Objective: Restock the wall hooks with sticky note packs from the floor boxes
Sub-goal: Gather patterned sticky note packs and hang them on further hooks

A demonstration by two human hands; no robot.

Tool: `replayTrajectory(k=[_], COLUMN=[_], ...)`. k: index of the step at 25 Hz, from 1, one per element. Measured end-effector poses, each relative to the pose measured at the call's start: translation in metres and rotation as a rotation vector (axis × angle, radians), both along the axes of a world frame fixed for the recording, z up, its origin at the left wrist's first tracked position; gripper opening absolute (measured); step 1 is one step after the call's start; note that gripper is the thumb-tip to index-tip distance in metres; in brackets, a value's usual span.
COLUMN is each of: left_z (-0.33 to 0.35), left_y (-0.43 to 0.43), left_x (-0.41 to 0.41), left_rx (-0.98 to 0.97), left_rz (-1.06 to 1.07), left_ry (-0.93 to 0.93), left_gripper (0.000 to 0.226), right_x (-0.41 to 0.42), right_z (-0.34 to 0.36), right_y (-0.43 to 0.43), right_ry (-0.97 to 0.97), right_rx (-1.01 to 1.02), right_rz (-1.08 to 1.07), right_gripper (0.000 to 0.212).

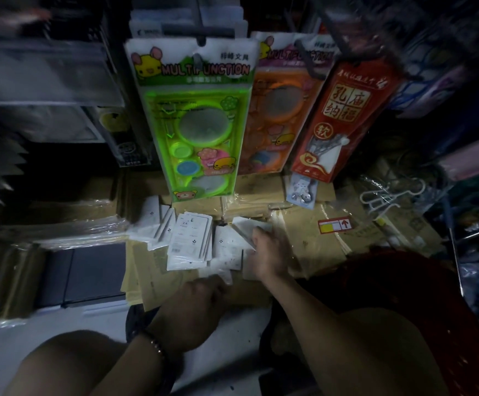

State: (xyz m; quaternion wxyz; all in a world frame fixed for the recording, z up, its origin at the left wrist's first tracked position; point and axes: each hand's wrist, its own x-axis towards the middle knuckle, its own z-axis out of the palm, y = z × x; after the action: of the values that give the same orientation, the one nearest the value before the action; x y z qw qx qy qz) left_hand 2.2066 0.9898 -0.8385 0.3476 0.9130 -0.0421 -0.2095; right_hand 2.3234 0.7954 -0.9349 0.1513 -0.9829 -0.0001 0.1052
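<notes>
Dim, crowded shop floor. Film-wrapped stacks [61, 232] fill the left and flattened cardboard boxes [304, 241] the middle. Sticky note packs [189, 241] lie strewn on the cardboard's left part. The left hand [195, 307] curls its fingers on a near pack [219, 277]. The right hand [266, 252] pinches a tilted pack [246, 227]. A green card [195, 118] above reads "MULTIFUNCTION", and a red arrow label [335, 225] lies further right.

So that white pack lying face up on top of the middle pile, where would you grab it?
Probably its near short end, pinched from the person's side. The white pack lies flat, lengthwise away from them, and neighbouring packs crowd its long sides, leaving that end freest.
</notes>
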Motion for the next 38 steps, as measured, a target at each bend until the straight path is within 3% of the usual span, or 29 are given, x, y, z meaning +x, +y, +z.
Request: replayTrajectory(k=[3, 8, 10, 12, 15, 17, 19, 24, 29, 38], left_z=[0.004, 0.012, 0.027, 0.037, 0.047, 0.060, 0.074, 0.113, 0.187, 0.340], left_y=[-0.007, -0.023, -0.033, -0.036, -0.026, -0.018, -0.012, -0.007, 0.002, 0.011], left_x=[0.000, 0.002, -0.005, -0.014, -0.027, -0.035, -0.043, -0.067, -0.075, -0.049], left_rx=[-0.128, -0.645, -0.689, -0.724, -0.895, -1.042, -1.140, -1.136, -1.163, -1.099], left_rz=[0.198, 0.491, 0.440, 0.449, 0.543, 0.584, 0.582, 0.553, 0.515, 0.458], left_ry=[0.042, 0.225, 0.172, 0.130, 0.198, 0.267, 0.303, 0.245, 0.152, -0.323], left_gripper=[0.036, 0.071, 0.058, 0.029, 0.037, 0.047, 0.041, 0.048, 0.045, 0.043], right_x=[-0.003, -0.079, -0.111, -0.129, -0.130, -0.127, -0.131, -0.142, -0.138, -0.115], right_z=[0.060, 0.115, 0.124, 0.131, 0.146, 0.157, 0.171, 0.213, 0.282, 0.456], right_y=[0.010, 0.030, 0.035, 0.033, 0.017, 0.009, 0.007, 0.002, -0.001, -0.003], right_ry=[-0.032, -0.208, -0.253, -0.208, 0.033, 0.115, 0.064, -0.005, -0.138, -0.352], right_rx=[0.254, 0.440, 0.516, 0.645, 0.886, 0.955, 0.976, 1.144, 1.147, 1.147], right_rz=[-0.070, -0.043, -0.016, 0.028, 0.094, 0.079, 0.047, -0.074, 0.000, 0.146], right_gripper=[0.040, 0.024, 0.028, 0.053, 0.079, 0.071, 0.050, 0.052, 0.053, 0.059])
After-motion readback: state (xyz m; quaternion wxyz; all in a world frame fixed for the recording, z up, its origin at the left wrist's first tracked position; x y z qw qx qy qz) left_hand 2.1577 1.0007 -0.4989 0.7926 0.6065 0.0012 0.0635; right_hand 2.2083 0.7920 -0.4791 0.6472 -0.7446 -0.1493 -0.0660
